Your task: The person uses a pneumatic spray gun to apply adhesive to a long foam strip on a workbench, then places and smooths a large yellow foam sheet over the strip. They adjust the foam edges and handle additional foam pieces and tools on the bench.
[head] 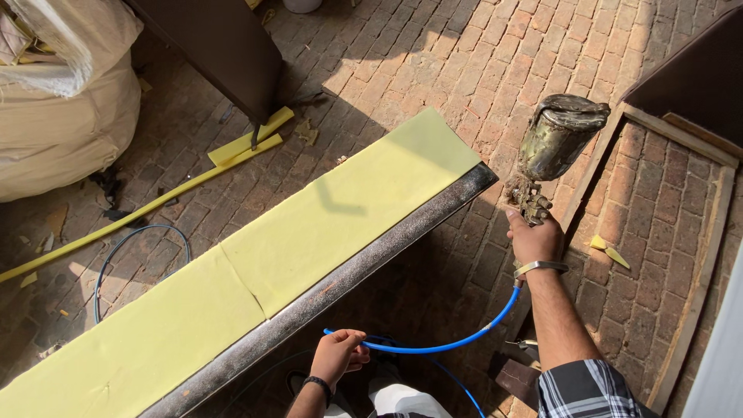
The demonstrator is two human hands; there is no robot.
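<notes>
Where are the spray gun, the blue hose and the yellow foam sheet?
spray gun (556, 139), head view, side of its metal cup.
blue hose (433, 348), head view, middle of its curve.
yellow foam sheet (340, 209), head view, flat top.

A brick floor (433, 54) lies under everything, part sun, part shade. At the upper left sits a bulging cream sack (62, 124), with a dark brown panel (224, 46) leaning near it. 2 yellow foam offcuts (251, 138) lie by the panel's foot, and a long yellow strip (101, 231) runs off leftward. A thin hose loop (124, 248) curls beside it. At right stands a wooden frame (700, 263), with small yellow scraps (607, 249) inside.
</notes>
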